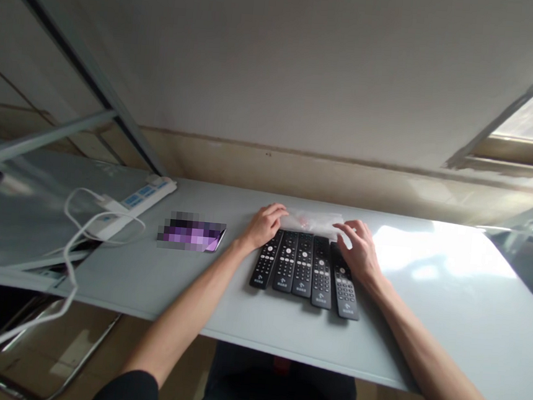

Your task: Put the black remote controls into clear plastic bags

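Note:
A clear plastic bag point(313, 223) with faint red print lies flat along the top ends of several black remote controls point(303, 268). The remotes are side by side on the grey table, the rightmost slightly tilted and apart from the others. At the bag's left end, the curled fingers of my left hand point(264, 226) are closed on its edge, above the leftmost remote. Thumb and fingers of my right hand point(359, 248) pinch the bag's right end, and this hand partly covers the rightmost remote. Little of the left thumb shows.
Left of my arm lies a phone point(214, 239), partly blurred out. Farther left, a white power strip point(135, 204) with white cables point(75, 258) stretches beside a metal frame post. A wall backs the grey table point(434, 314); a folding chair point(52, 355) stands below left.

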The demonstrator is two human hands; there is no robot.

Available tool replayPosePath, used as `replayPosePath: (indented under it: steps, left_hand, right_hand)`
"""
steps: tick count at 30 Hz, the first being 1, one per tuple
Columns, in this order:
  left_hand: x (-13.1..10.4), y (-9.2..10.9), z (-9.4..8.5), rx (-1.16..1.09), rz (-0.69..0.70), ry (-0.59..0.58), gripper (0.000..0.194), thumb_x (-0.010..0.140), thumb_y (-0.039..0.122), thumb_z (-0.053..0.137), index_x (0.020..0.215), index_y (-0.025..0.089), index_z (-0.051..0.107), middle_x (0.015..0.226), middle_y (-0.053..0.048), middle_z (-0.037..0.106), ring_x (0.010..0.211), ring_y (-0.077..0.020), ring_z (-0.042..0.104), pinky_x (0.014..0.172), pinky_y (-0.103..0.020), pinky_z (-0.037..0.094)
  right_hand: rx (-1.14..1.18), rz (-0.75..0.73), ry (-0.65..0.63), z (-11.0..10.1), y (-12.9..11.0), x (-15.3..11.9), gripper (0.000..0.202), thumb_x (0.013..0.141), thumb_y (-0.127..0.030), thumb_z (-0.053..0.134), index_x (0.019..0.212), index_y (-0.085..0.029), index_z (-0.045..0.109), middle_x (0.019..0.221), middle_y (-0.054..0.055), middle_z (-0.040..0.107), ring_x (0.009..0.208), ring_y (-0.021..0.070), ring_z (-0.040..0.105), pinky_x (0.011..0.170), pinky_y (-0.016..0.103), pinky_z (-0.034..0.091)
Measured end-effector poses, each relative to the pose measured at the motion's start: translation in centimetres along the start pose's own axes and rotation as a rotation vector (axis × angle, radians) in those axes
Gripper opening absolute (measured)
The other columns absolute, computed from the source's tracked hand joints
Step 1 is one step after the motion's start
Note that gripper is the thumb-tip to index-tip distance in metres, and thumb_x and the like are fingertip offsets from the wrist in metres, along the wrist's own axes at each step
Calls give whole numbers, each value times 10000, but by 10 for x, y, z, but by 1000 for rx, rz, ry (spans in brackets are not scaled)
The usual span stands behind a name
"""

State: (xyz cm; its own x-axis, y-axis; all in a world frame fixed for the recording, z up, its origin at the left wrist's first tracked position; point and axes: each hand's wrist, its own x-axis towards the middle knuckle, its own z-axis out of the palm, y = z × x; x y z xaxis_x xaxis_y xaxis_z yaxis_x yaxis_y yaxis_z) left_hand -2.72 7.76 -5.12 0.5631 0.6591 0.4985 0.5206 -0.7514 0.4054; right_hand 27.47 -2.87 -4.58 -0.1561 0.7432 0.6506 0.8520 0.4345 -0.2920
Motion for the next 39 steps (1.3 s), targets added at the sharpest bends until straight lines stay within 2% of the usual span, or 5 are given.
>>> replayPosePath:
  steps: [10,18,25,31,39]
  left_hand:
    - [-2,17,-13,68,-6,312,335,1097,221,369,1302,198,632,1368,-135,654,1327,-248,594,1161,-453,463]
    - [-9,53,-17,106,33,294,493,1126,403,333,700,237,520,769,-62,579,861,-243,553,868,-418,464]
    - [-7,63,-21,-169,56,152,718,1089,711,291,1402,197,684,1235,-114,766,1252,-298,603,1119,-505,442]
    - [-9,62,-25,-215,55,77,758,1102,682,208,1239,200,776,1336,-139,746,1438,-323,549,1223,-536,397]
    - [-11,65,-23,-123,23,241,414,1116,319,393,1349,239,726,1376,-92,739,1355,-265,637,1178,-480,496]
  right_hand:
    - [-2,39,274,-8,-3,2,133,1041,-261,633,927,-232,695,1001,76,600,931,246,565,804,413,507]
    - [38,80,487,-21,-20,5,198,1042,-232,584,846,-245,563,915,52,632,877,234,582,809,409,494]
    - [84,-232,212,-15,-59,14,90,1043,-180,630,1048,-246,691,1139,62,803,1093,232,719,882,390,534]
    - [68,-510,-8,-12,-82,7,274,1069,-108,566,1290,-225,677,1371,132,756,1294,285,686,905,428,569]
    - [192,-405,-48,-15,-78,7,374,1096,-360,581,1436,-205,601,1174,145,763,954,261,723,792,409,602]
